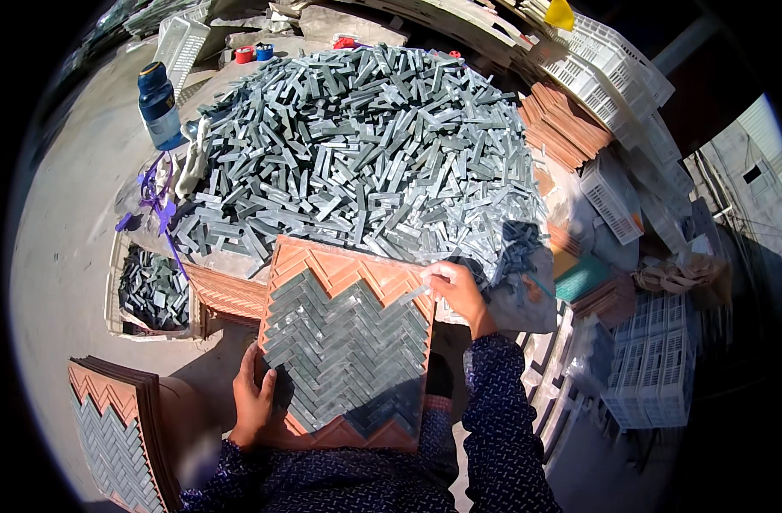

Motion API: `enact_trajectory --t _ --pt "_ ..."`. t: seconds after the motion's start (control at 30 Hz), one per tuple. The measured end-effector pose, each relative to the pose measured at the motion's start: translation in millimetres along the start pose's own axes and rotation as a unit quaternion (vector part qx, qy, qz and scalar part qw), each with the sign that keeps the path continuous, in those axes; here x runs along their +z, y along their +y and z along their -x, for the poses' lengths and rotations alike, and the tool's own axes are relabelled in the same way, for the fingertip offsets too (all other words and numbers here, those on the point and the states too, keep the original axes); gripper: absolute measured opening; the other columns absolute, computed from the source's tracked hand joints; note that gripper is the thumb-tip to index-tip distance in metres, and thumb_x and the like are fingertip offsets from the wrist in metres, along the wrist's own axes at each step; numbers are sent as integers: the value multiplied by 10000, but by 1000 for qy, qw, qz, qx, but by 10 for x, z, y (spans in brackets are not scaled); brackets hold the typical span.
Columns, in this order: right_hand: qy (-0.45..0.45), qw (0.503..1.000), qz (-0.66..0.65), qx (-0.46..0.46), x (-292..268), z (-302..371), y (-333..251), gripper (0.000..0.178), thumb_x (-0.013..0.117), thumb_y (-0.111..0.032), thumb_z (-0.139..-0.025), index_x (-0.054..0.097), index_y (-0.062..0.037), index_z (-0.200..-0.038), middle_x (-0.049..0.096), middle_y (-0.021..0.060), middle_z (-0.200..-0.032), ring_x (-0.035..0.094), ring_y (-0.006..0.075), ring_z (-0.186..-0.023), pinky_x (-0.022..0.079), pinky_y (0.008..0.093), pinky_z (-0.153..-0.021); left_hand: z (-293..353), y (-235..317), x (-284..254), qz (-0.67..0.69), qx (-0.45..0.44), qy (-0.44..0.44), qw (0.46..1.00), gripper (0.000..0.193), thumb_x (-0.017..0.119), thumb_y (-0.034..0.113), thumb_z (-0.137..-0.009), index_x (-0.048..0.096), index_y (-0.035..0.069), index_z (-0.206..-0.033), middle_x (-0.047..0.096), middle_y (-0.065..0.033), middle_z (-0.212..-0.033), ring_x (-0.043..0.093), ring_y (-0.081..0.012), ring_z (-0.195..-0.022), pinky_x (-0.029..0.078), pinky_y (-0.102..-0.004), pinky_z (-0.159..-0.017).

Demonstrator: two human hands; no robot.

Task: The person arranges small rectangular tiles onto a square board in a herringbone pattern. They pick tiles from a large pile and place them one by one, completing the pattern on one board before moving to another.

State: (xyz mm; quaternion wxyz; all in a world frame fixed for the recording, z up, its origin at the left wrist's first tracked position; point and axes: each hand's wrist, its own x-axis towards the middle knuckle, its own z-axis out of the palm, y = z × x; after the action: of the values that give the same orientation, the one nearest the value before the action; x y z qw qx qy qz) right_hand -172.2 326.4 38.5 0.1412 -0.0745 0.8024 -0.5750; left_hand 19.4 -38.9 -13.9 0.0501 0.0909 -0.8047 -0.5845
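An orange tray (322, 258) with zigzag ridges rests tilted on my lap. Grey-green stone strips (344, 346) fill most of it in a herringbone pattern; orange slots show along the top and bottom. My left hand (252, 398) grips the tray's left edge, thumb on the near side and some fingers hidden behind. Over the tray's upper right corner, my right hand (461, 295) pinches a pale grey stone strip (415, 294) between thumb and fingers. That strip lies slanted at the end of the top zigzag; whether it sits in a slot I cannot tell.
A big heap of loose stone strips (365, 145) covers the table ahead. At left are a bottle (158, 111), a crate of strips (156, 291) and stacked filled trays (113, 427). Orange trays (566, 124) and white plastic crates (652, 363) stand on the right.
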Motion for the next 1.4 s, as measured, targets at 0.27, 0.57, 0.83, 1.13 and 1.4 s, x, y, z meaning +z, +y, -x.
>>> enact_trajectory --t 0.27,0.57,0.83,1.13,1.4 --pt "7 999 -38 -16 39 -57 18 155 641 -51 -839 657 42 -962 639 16 -797 574 69 -697 475 217 -632 -11 14 -15 20 -16 -8 1000 497 555 8 -852 383 -101 -1306 524 -225 -1247 500 -240 -1179 370 -322 -1001" --pt "80 996 -8 -26 -93 -49 -43 140 648 -109 -853 663 27 -882 610 3 -686 509 46 -557 416 216 -497 0 -37 7 45 -37 -1 998 503 546 -7 -858 366 -111 -1316 499 -218 -1277 482 -234 -1203 360 -318 -1012" --pt "139 989 45 -36 146 -140 15 125 657 -104 -830 657 15 -870 632 30 -680 545 69 -550 437 232 -507 -11 -23 -18 -8 -29 -2 1000 481 559 4 -859 398 -106 -1298 537 -198 -1239 518 -214 -1147 386 -306 -977" --pt "-28 981 156 -115 -6 -136 35 166 637 -127 -823 663 16 -905 680 130 -806 630 184 -699 485 301 -661 -2 -81 6 33 -34 21 999 476 561 -4 -856 404 -105 -1293 549 -192 -1222 524 -196 -1128 389 -293 -966" --pt "-19 971 202 -129 140 -55 8 183 645 -116 -804 657 11 -937 674 161 -876 659 269 -789 496 319 -708 -13 -110 12 58 -40 6 998 475 551 -7 -860 394 -110 -1296 536 -198 -1237 513 -207 -1157 382 -301 -985"
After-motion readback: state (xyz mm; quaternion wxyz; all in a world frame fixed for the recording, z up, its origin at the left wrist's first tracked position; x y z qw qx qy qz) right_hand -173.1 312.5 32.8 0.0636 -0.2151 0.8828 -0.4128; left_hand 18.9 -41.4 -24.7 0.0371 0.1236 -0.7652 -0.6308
